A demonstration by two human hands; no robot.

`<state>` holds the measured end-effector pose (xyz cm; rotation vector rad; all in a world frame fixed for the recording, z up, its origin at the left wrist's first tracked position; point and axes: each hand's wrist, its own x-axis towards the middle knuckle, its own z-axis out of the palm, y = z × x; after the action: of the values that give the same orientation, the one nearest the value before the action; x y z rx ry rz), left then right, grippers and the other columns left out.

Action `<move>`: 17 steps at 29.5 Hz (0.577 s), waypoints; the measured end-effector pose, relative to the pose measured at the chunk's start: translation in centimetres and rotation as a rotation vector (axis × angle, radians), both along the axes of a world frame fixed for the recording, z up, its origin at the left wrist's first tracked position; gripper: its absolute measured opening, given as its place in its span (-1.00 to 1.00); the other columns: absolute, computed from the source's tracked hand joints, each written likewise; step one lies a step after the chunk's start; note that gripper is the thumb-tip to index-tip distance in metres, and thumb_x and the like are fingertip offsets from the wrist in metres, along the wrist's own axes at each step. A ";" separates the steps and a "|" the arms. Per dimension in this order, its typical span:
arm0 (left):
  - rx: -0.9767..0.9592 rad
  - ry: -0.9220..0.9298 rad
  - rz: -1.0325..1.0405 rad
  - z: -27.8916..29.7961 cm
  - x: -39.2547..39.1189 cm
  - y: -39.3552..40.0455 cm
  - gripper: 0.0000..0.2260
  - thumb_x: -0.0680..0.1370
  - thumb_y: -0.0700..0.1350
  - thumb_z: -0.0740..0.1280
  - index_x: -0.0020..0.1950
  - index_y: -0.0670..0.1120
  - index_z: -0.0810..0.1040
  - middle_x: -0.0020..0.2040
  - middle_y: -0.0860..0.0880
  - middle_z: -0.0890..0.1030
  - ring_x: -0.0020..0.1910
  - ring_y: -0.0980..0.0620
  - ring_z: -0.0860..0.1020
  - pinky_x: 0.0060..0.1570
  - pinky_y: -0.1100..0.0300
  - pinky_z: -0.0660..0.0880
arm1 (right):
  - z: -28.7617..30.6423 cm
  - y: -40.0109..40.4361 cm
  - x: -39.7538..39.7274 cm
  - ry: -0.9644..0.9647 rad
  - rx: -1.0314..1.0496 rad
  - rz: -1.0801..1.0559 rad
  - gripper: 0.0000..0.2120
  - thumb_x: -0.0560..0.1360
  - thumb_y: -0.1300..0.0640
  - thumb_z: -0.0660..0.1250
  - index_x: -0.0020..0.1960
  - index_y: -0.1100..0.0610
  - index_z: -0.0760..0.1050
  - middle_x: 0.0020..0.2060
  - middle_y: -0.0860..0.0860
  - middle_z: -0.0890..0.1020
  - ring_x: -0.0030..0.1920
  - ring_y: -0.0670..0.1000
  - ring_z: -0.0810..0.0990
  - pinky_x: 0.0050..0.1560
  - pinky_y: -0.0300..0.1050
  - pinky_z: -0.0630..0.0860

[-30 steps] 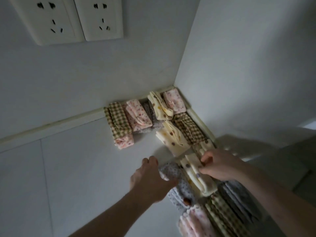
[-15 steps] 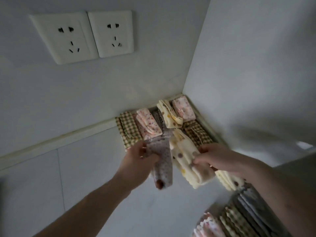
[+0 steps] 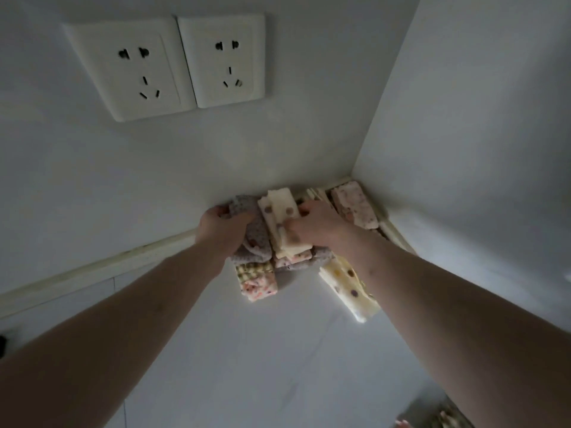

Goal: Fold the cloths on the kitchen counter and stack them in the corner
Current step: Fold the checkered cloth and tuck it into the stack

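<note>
Left hand (image 3: 223,230) curled round a folded grey speckled cloth (image 3: 251,233), pressing it down onto the folded cloths in the counter corner. Right hand (image 3: 318,225) just beside it, fingers wrapped over a folded cream cloth with brown dots (image 3: 279,211), touching the grey one. Beneath, a checked green cloth (image 3: 253,271) over a pink floral one (image 3: 259,288). Nearer the right forearm, another cream dotted cloth (image 3: 347,288) flat on the white counter (image 3: 247,350). Deep in the corner, a pink speckled cloth (image 3: 355,205). Above, two white wall sockets (image 3: 173,64).
</note>
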<state>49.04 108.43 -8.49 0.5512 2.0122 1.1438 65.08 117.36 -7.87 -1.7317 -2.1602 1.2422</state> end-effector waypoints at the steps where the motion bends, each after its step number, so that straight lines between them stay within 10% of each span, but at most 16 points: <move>1: -0.013 0.059 0.040 -0.4 0.5 -0.5 -0.51 0.43 0.12 0.49 0.30 -0.06 0.60 0.16 -0.07 0.65 0.10 -0.10 0.62 -0.03 0.13 0.59 | -0.5 -0.2 -0.2 -0.052 0.035 0.030 -0.59 0.52 -0.06 0.40 0.29 0.13 0.57 0.17 0.05 0.65 0.18 0.14 0.62 0.16 -0.07 0.56; 5: -0.061 0.029 0.048 -2.2 1.3 -3.1 -0.29 0.30 0.36 0.37 0.35 -0.01 0.52 0.22 -0.04 0.61 0.20 -0.12 0.61 0.24 -0.14 0.56 | -1.3 -1.0 0.2 0.039 0.197 -0.022 -0.47 0.44 -0.08 0.48 0.35 0.07 0.50 0.21 0.04 0.66 0.22 0.10 0.61 0.19 -0.06 0.53; 12: 0.010 -0.260 0.005 -1.9 2.9 -3.4 -0.36 0.43 0.20 0.27 0.46 -0.04 0.43 0.30 -0.05 0.62 0.19 -0.11 0.63 0.29 -0.15 0.54 | 0.4 -3.4 2.4 0.189 0.332 -0.019 -0.54 0.51 -0.03 0.47 0.37 0.05 0.51 0.16 -0.06 0.67 0.11 -0.01 0.64 0.21 0.01 0.57; 17: 0.036 0.282 0.016 0.9 5.2 -5.9 -0.43 0.54 0.15 0.30 0.51 -0.04 0.35 0.44 -0.10 0.42 0.44 -0.13 0.34 0.43 -0.01 0.26 | 0.9 -5.8 8.5 0.324 0.375 -0.184 -0.68 0.59 0.08 0.38 0.33 0.01 0.54 0.18 -0.16 0.63 0.12 -0.19 0.62 0.12 -0.30 0.53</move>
<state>54.20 102.53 -7.56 0.7516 2.2402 1.1669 73.56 111.52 -6.97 -1.4253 -1.8546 0.9229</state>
